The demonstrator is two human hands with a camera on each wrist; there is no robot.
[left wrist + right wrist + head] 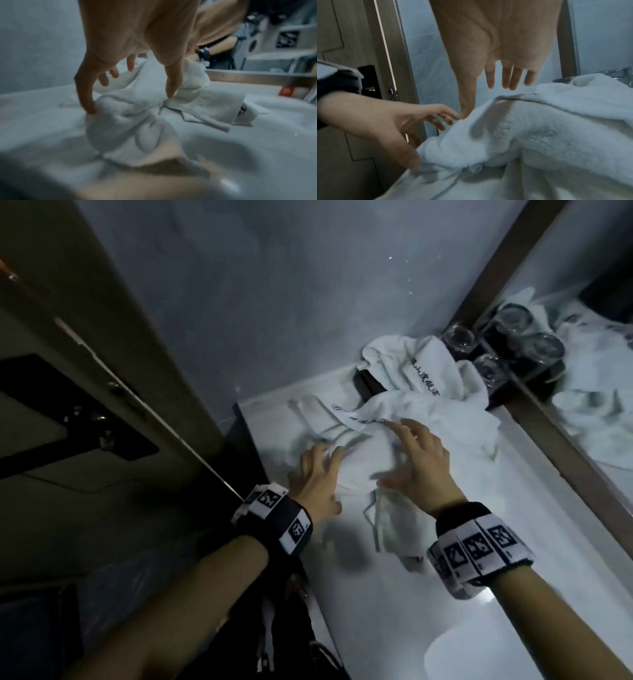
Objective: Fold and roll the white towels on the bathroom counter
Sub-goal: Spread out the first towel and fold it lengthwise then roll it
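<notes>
A crumpled white towel [363,455] with dark script along one edge lies on the white counter [394,611]. My left hand [322,463] hovers over its left side with fingers spread; in the left wrist view two fingertips [89,108] touch the towel [130,121]. My right hand [404,453] is spread over the towel's right side. In the right wrist view its fingers are straight and its thumb touches the towel [522,135]. Neither hand grips anything. A second white towel [404,364] with embroidered script is heaped at the back of the counter.
Upturned glasses [459,337] stand on a dark tray behind the heaped towel, against the mirror [582,412] along the right. A wooden door [102,371] is at the left, past the counter's left edge [250,440]. A grey tiled wall is behind.
</notes>
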